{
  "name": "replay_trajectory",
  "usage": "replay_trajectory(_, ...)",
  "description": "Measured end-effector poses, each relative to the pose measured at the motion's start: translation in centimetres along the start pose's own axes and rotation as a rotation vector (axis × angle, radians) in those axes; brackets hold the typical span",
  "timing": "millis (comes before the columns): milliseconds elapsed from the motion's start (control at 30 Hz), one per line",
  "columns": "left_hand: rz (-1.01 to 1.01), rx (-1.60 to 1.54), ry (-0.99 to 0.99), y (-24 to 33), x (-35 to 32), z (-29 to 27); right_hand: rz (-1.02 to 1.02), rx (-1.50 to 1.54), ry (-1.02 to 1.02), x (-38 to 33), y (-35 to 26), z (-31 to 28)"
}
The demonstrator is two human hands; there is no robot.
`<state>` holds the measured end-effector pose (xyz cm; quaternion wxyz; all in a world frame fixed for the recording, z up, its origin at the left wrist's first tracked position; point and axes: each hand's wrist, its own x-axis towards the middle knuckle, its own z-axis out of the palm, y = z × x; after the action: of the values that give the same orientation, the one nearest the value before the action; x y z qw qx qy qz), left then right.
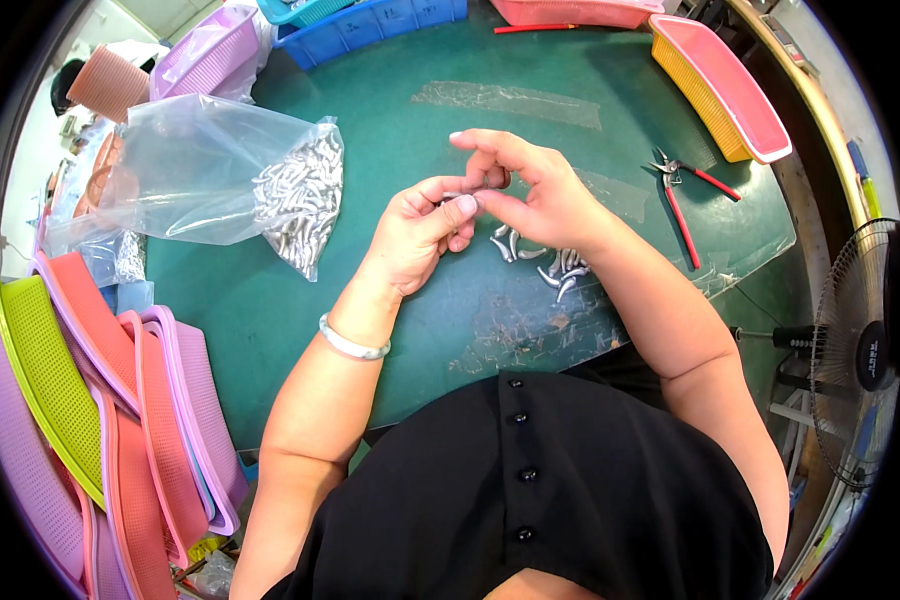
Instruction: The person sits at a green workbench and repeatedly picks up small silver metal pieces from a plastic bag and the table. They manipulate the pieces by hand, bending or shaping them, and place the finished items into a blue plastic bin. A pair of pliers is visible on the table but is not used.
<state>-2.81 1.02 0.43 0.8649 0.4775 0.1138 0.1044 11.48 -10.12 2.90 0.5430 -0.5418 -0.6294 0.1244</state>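
Note:
Above the green table my left hand (422, 228), a pale bangle (354, 343) on its wrist, is closed in a pinch on a small silvery metal piece (454, 197), mostly hidden by the fingers. My right hand (540, 195) meets it from the right, thumb and bent fingers closed at the same spot with one finger raised. What the right fingertips grip is too small and covered to make out. Several loose curved silver metal pieces (567, 272) lie on the table beneath the right wrist. A clear plastic bag (195, 165) on the left holds many similar silver pieces (305, 200).
Red-handled pliers (682, 195) lie open at the right. A yellow and pink basket (720, 90) stands beyond them; a blue basket (370, 32) sits at the far edge. Stacked coloured baskets (120, 420) crowd the left. A black fan (855, 350) stands at the right.

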Motion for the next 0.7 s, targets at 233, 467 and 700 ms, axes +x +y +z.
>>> replay_trajectory(233, -0.112, -0.314, 0.051, 0.6, 0.5, -1.1, 0.125, -0.201, -0.337, -0.1, 0.8, -1.5)
replay_trajectory(467, -0.137, -0.373, 0.039, 0.9, 0.4, -1.0, 0.264, -0.314, -0.537, 0.1, -0.1, -2.1)
replay_trajectory(700, -0.105, -0.203, 0.111, 0.7, 0.3, -0.6, 0.310, -0.184, -0.446, 0.1, 0.3, -2.4)
